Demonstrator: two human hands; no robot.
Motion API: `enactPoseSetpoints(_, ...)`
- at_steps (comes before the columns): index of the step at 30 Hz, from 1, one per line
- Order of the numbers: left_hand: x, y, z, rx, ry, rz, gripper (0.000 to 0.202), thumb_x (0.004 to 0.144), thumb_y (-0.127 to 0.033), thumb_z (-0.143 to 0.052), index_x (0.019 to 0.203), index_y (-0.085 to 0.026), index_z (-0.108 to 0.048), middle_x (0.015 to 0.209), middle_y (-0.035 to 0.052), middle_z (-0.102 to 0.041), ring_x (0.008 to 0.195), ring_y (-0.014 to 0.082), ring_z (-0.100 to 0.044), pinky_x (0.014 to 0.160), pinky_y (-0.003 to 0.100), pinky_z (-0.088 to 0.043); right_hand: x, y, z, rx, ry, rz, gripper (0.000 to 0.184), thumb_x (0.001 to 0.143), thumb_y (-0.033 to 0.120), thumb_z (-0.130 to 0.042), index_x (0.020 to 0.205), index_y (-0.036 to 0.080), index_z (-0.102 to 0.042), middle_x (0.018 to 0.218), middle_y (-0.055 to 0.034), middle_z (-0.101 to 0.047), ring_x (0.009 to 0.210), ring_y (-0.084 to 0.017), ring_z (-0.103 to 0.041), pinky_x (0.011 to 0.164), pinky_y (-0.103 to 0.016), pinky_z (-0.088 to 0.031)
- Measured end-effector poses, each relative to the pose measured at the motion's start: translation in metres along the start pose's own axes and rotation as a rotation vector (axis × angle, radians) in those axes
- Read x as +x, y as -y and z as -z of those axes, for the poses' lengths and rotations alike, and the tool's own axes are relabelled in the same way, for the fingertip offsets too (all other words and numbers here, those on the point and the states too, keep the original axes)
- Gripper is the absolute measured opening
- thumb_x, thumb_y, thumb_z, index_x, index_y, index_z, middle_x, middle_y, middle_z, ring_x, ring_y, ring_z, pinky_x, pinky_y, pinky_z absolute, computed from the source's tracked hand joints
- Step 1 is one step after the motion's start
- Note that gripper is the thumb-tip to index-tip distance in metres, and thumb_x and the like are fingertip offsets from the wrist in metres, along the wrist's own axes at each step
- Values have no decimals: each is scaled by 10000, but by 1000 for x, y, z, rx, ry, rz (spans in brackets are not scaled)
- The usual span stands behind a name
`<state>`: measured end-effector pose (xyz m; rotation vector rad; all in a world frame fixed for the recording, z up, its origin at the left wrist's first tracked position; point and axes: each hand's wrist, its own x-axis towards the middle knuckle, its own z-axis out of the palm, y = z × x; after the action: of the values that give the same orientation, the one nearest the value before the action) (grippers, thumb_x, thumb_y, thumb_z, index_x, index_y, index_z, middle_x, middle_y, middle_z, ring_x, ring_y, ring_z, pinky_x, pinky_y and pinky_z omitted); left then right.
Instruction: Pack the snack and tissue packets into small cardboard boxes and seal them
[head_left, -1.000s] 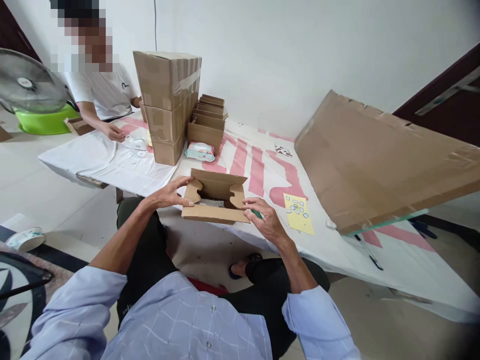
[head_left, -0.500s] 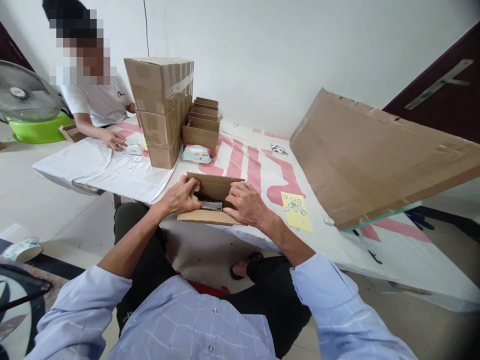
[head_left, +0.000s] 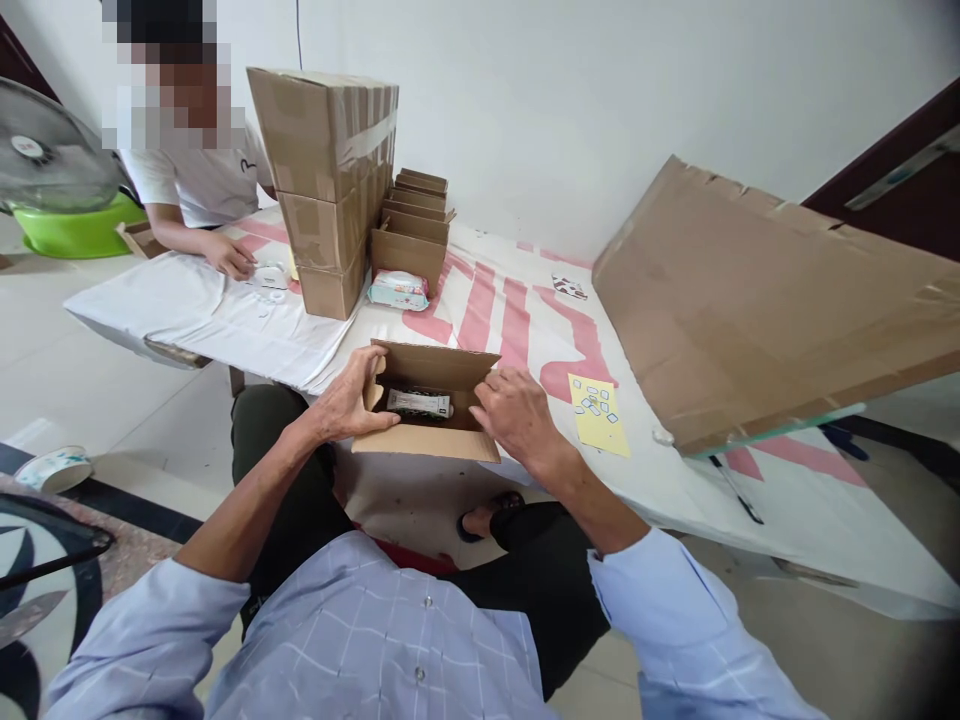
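Note:
An open cardboard box (head_left: 427,446) sits at the table's front edge before me, its long flaps spread to front and back. Inside lies a small pale packet (head_left: 418,403) with a printed label; dark patterned material shows around it. My left hand (head_left: 351,398) grips the box's left end, thumb along the front and fingers at the back corner. At the right end, my right hand (head_left: 517,412) has its fingers curled over the box's edge. Part of the right fingertips is hidden.
Taped cartons (head_left: 315,190) stand stacked at the left, beside a row of open boxes (head_left: 411,250) and a wipes pack (head_left: 399,289). A yellow sheet (head_left: 598,415), a black-handled tool (head_left: 739,490) and a large cardboard sheet (head_left: 765,310) are rightward. A co-worker (head_left: 195,180) sits far left.
Both hands have drawn outward to the box's ends, so more of its inside and the packet shows. The head view has shifted slightly. The co-worker's hand has moved a little.

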<state>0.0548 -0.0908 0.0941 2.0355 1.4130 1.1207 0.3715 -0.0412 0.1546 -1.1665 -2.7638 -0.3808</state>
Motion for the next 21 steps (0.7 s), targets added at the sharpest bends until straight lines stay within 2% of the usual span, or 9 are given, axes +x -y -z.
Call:
enactPoseSetpoints(2, -2, 3, 0, -30, 5, 14, 1027, 749, -497, -951, 1588, -257, -410, 1521, 141, -523, 1408, 371, -571, 1219, 511, -500, 13, 7, -2, -8, 113, 28, 119, 1008, 291, -786, 1059, 185, -800, 1058, -163, -783, 1113, -348, -675, 988, -451, -504)
enactPoseSetpoints(7, -4, 8, -2, -139, 18, 44, 1148, 717, -589, -992, 1631, -270, -376, 1620, 183, -472, 1489, 426, -541, 1092, 499, -586, 46, 21, -11, -14, 387, 66, 377, 968, 409, -846, 1262, 186, -767, 1298, -192, -785, 1200, -361, -740, 955, -416, -581)
enactPoseSetpoints(11, -1, 13, -1, -242, 39, 67, 1226, 713, -638, -993, 1700, -303, -347, 1731, 208, -401, 1576, 481, -479, 1056, 500, -605, 70, 26, -14, -18, 599, 52, 402, 946, 311, -835, 1301, 129, -784, 1299, -240, -804, 1200, -388, -784, 958, -433, -626)
enactPoseSetpoints(15, 1, 31, 2, -468, 88, 44, 1337, 709, -716, -977, 1781, -396, -243, 1828, 212, -315, 1670, 493, -371, 1119, 540, -570, 87, 25, -17, -15, 627, 87, 323, 961, 184, -771, 1277, 135, -812, 1278, -214, -826, 1193, -348, -809, 987, -394, -638)
enactPoseSetpoints(18, 0, 52, 1, -645, 118, 20, 1448, 628, -805, -979, 1796, -442, -205, 1839, 213, -320, 1704, 472, -323, 1178, 566, -528, 95, 22, -24, -2, 640, 122, 268, 957, 133, -751, 1210, 150, -837, 1233, -184, -844, 1160, -318, -822, 983, -367, -641)
enactPoseSetpoints(21, -3, 64, -6, -607, 154, 64, 1572, 572, -746, -1037, 1816, -407, -139, 1851, 245, -275, 1718, 488, -276, 1226, 624, -477, 101, 20, -37, -1, 659, 144, 211, 949, 105, -763, 1131, 167, -850, 1183, -157, -857, 1122, -300, -829, 944, -347, -646)
